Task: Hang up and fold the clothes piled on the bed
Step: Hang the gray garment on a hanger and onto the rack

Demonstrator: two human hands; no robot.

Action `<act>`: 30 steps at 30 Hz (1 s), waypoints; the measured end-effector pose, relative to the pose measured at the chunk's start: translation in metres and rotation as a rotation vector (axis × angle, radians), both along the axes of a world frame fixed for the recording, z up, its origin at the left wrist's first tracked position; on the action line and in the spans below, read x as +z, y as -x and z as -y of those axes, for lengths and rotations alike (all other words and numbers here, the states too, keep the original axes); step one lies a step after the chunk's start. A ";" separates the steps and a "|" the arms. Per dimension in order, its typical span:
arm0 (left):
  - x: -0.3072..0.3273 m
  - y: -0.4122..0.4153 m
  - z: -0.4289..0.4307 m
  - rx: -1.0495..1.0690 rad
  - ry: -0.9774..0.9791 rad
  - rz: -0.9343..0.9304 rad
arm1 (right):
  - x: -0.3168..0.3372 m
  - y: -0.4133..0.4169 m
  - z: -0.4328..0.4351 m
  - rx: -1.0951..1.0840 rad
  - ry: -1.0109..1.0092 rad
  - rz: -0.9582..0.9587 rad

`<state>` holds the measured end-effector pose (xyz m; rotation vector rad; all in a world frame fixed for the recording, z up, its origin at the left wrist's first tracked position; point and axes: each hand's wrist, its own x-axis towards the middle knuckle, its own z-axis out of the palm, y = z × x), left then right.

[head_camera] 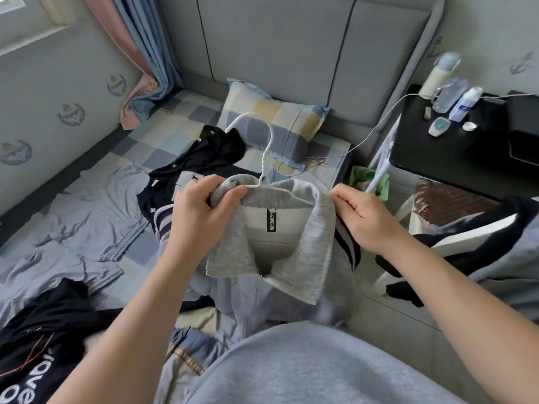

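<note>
A light blue jacket with a grey collar (315,237) and dark sleeve stripes hangs in front of me on a white wire hanger (264,158). The hanger's hook rises above the collar. My left hand (201,211) grips the left side of the collar, bunching it at the hanger's shoulder. My right hand (364,220) pinches the collar's right edge. Black clothes (204,158) lie on the bed behind the jacket, and a black garment with white lettering (38,345) lies at the lower left.
The bed has a checked sheet (163,135), a crumpled blue blanket (87,217) and a checked pillow (277,123) against the grey headboard. A black bedside table (455,147) at right holds bottles and a cable. More clothes (481,243) hang at the right.
</note>
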<state>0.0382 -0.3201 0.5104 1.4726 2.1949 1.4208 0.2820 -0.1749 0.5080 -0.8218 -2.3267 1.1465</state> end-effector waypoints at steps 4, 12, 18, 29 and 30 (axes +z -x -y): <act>-0.002 -0.019 -0.026 -0.079 0.008 -0.006 | 0.001 -0.037 0.008 -0.017 0.156 0.011; -0.006 -0.107 -0.083 -0.390 0.063 0.043 | 0.003 -0.143 0.034 -0.288 0.233 -0.064; -0.011 -0.218 -0.125 -0.709 0.135 0.101 | 0.008 -0.256 0.076 -0.600 0.222 -0.099; -0.010 -0.490 -0.148 -1.167 0.219 -0.143 | 0.011 -0.477 0.182 -1.130 0.231 -0.103; -0.012 -0.515 -0.147 -1.194 0.245 -0.151 | 0.013 -0.494 0.191 -1.189 0.245 -0.106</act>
